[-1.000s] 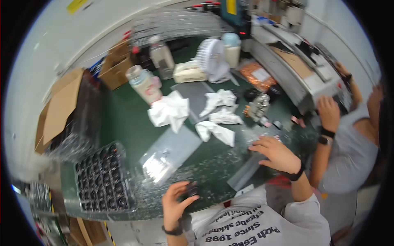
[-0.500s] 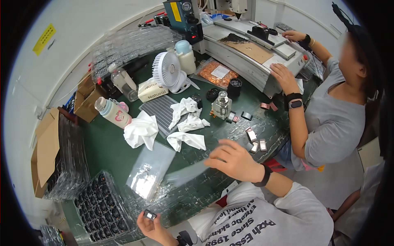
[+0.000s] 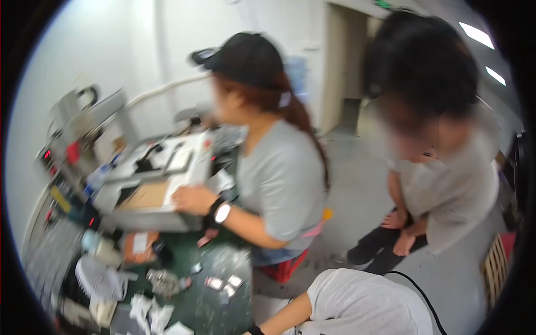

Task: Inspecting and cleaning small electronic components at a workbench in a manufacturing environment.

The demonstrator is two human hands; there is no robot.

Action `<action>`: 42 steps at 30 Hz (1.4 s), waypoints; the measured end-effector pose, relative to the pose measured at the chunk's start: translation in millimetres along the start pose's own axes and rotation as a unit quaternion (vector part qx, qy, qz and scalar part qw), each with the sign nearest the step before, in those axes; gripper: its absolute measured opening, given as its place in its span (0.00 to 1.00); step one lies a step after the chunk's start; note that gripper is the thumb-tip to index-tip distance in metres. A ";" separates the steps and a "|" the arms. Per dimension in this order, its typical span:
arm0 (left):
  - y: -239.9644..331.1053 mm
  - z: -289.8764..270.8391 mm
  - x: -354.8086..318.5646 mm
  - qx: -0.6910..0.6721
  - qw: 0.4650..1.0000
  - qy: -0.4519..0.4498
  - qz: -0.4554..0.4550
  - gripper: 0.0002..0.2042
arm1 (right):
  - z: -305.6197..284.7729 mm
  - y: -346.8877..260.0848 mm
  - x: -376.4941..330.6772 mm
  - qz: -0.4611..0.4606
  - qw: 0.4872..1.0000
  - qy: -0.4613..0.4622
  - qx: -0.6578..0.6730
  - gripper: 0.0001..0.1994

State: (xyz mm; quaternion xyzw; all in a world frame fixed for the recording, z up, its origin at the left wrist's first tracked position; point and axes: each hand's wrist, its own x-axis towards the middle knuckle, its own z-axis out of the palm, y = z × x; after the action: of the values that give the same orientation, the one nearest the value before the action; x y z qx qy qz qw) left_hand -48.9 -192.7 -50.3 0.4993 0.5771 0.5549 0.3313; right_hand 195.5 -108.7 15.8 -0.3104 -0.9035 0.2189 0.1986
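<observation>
where the green table (image 3: 215, 304) ends — grey floor (image 3: 357, 190).

The wall (image 3: 139, 50) behind the bench is plain white, with a pale pipe or rail running across it at an angle. To the right of it stands a tall beige door frame (image 3: 335, 61), and past that a darker opening. 2 long ceiling lights (image 3: 484, 50) glow at the upper right. The floor (image 3: 357, 195) is smooth grey and bare in the middle. A long workbench with a dark green top (image 3: 215, 304) runs along the left. At the far right edge a slatted wooden piece (image 3: 494, 268) stands on the floor. The whole view is blurred.
</observation>
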 end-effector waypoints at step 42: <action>62.8 66.2 19.3 0.319 0.904 -0.161 0.235 0.25 | 33.8 0.2 -35.6 0.041 0.974 0.207 -0.078 0.09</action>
State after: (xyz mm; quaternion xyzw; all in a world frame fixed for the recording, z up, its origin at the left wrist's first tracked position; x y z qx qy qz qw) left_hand 20.7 -161.2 3.2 0.7817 0.5280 0.3155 0.1030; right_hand 204.7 -140.8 -20.2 -0.4007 -0.8433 0.0865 0.3476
